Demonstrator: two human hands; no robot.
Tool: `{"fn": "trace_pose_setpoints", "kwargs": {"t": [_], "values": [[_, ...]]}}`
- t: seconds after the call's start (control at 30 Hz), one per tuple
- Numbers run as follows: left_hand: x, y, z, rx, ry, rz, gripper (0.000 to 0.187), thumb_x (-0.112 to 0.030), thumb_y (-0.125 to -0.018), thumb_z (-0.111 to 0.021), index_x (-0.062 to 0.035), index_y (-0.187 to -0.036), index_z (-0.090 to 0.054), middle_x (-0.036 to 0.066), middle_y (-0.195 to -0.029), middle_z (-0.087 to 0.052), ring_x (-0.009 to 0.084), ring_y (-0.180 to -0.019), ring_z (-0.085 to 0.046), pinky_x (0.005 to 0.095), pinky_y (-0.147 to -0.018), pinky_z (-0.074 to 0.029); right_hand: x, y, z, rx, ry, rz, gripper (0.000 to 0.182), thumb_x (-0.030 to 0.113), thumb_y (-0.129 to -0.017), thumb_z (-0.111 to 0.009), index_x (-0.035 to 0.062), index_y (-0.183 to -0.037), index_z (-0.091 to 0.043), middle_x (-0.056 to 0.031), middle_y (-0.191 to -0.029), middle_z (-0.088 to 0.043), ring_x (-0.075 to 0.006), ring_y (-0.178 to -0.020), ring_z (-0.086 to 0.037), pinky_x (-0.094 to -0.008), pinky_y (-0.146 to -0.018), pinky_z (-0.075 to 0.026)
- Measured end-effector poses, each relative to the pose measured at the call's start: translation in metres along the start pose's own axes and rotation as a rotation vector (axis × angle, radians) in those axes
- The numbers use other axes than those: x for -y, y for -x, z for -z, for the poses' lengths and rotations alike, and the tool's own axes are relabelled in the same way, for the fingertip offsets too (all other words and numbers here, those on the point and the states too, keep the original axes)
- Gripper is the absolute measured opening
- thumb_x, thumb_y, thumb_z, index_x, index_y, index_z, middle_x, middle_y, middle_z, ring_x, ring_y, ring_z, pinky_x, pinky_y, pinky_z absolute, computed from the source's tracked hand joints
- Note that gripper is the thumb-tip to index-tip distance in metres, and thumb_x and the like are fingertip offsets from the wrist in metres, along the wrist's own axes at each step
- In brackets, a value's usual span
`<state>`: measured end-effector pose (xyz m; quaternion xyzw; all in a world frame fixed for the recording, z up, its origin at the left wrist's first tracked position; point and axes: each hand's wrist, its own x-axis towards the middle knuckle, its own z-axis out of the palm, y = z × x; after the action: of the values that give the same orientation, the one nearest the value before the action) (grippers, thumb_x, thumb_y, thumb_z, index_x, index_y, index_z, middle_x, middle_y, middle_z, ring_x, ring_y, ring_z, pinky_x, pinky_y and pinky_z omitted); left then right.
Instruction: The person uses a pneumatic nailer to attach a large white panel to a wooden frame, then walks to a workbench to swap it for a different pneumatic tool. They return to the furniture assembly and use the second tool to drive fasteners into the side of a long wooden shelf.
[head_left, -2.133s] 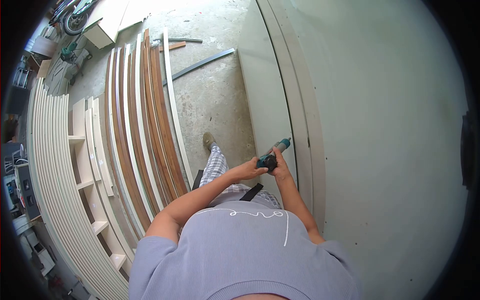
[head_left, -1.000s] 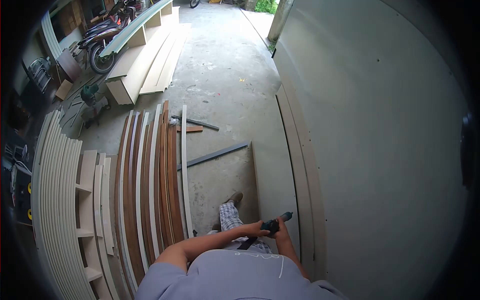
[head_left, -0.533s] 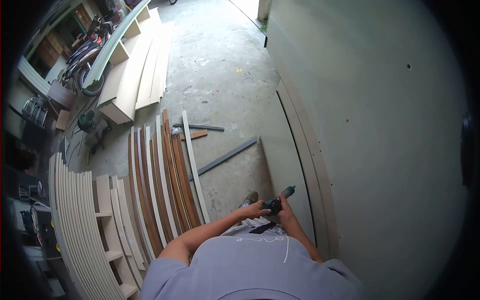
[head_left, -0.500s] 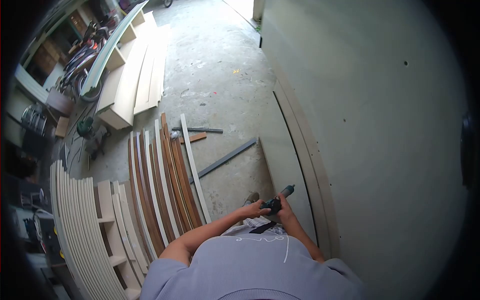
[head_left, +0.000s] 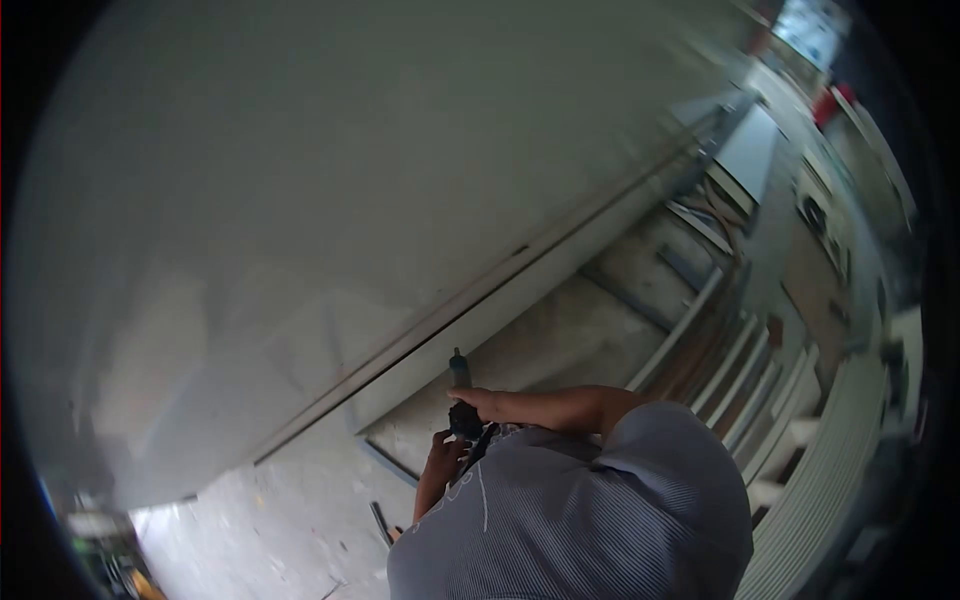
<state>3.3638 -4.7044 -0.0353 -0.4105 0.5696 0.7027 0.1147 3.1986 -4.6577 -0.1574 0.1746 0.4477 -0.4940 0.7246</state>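
A dark cordless power tool [head_left: 460,415] with a teal front end is held before my body, its narrow tip pointing up in the view. My right hand [head_left: 476,402] is closed around it just behind the front part. Lower and to the left, my left hand [head_left: 444,457] has its fingers curled against the tool's dark rear end. Past the tip, a pale ledge [head_left: 480,335] runs along the foot of a large grey-green panel [head_left: 330,180].
Long white and brown strips [head_left: 725,370] lie at the right, beside a stack of cream slats [head_left: 830,480]. A dark metal bar [head_left: 388,462] rests on the concrete floor [head_left: 270,530]. Boards and other items stand at the upper right, blurred.
The view has swung round: the large panel has gone from the right to the upper left, the strips from left to right. Both hands are still at the tool.
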Motion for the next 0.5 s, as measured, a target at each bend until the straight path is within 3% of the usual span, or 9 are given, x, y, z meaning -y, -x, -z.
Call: {"fn": "trace_pose_setpoints", "kwargs": {"t": [0.03,0.1,0.13,0.2,0.23,0.3,0.4,0.5], "values": [[-0.011,-0.006,-0.006,0.078,-0.109,-0.026,0.055,-0.034,-0.088,-0.053,0.0012,-0.121,-0.028,0.016,-0.096,-0.062,0.0206,-0.085,-0.060,0.0331,-0.072,-0.047,0.004,0.025,0.012,-0.031,-0.079,0.068,0.029,0.035,-0.083,-0.057,0.0075,-0.091,-0.052,-0.0063,-0.075,-0.054,-0.0195,-0.069,-0.059,-0.0368,-0.059,-0.049],[-0.042,-0.016,-0.026,0.197,-0.260,-0.054,0.058,-0.036,-0.086,-0.054,0.0039,-0.119,-0.031,0.015,-0.092,-0.062,0.0211,-0.083,-0.059,0.0333,-0.072,-0.046,0.012,0.091,0.023,0.069,-0.327,0.191,0.025,0.018,-0.082,-0.058,0.0052,-0.100,-0.047,-0.0117,-0.084,-0.058,-0.0222,-0.075,-0.060,-0.0394,-0.069,-0.049],[-0.056,-0.017,-0.038,0.251,-0.295,-0.071,0.058,-0.036,-0.086,-0.054,0.0039,-0.119,-0.031,0.015,-0.092,-0.062,0.0211,-0.083,-0.059,0.0333,-0.072,-0.046,0.004,0.112,0.037,0.046,-0.367,0.241,0.025,0.018,-0.082,-0.058,0.0052,-0.100,-0.047,-0.0117,-0.084,-0.058,-0.0222,-0.075,-0.060,-0.0394,-0.069,-0.049],[-0.071,-0.022,-0.068,0.383,-0.387,-0.176,0.053,-0.036,-0.086,-0.055,0.0035,-0.116,-0.036,0.014,-0.088,-0.062,0.0213,-0.081,-0.059,0.0316,-0.072,-0.045,-0.026,0.145,0.068,-0.218,0.509,1.175,0.026,0.023,-0.080,-0.061,0.0073,-0.097,-0.048,-0.0111,-0.081,-0.059,-0.0239,-0.071,-0.060,-0.0420,-0.067,-0.050],[-0.062,-0.038,-0.093,0.423,-0.455,-0.208,0.052,-0.036,-0.085,-0.055,0.0052,-0.113,-0.040,0.014,-0.086,-0.061,0.0208,-0.079,-0.058,0.0301,-0.071,-0.045,-0.029,0.162,0.082,-0.256,0.500,1.209,0.026,0.023,-0.080,-0.061,0.0073,-0.097,-0.048,-0.0111,-0.081,-0.059,-0.0239,-0.071,-0.060,-0.0420,-0.067,-0.050],[-0.057,-0.050,-0.130,0.519,-0.499,-0.280,0.055,-0.034,-0.085,-0.057,0.0084,-0.114,-0.037,0.016,-0.083,-0.060,0.0192,-0.076,-0.058,0.0293,-0.068,-0.045,-0.033,0.197,0.096,-0.113,-0.738,0.578,0.025,0.034,-0.085,-0.055,0.0091,-0.085,-0.052,-0.0048,-0.069,-0.055,-0.0184,-0.065,-0.058,-0.0351,-0.062,-0.049],[-0.061,-0.051,-0.189,0.626,-0.561,-0.251,0.057,-0.033,-0.084,-0.058,0.0091,-0.114,-0.036,0.016,-0.082,-0.060,0.0174,-0.074,-0.057,0.0285,-0.066,-0.045,-0.051,0.226,0.146,-0.209,-0.868,0.567,0.024,0.033,-0.084,-0.057,0.0093,-0.082,-0.054,-0.0062,-0.068,-0.055,-0.0199,-0.066,-0.059,-0.0378,-0.062,-0.049],[-0.077,-0.060,-0.239,0.792,-0.676,-0.234,0.060,-0.035,-0.084,-0.059,0.0093,-0.115,-0.035,0.016,-0.082,-0.061,0.0164,-0.074,-0.057,0.0279,-0.065,-0.045,-0.072,0.227,0.191,-0.293,-1.086,0.703,0.026,0.034,-0.081,-0.060,0.0092,-0.079,-0.054,-0.0078,-0.071,-0.057,-0.0223,-0.065,-0.059,-0.0411,-0.064,-0.050]]}}
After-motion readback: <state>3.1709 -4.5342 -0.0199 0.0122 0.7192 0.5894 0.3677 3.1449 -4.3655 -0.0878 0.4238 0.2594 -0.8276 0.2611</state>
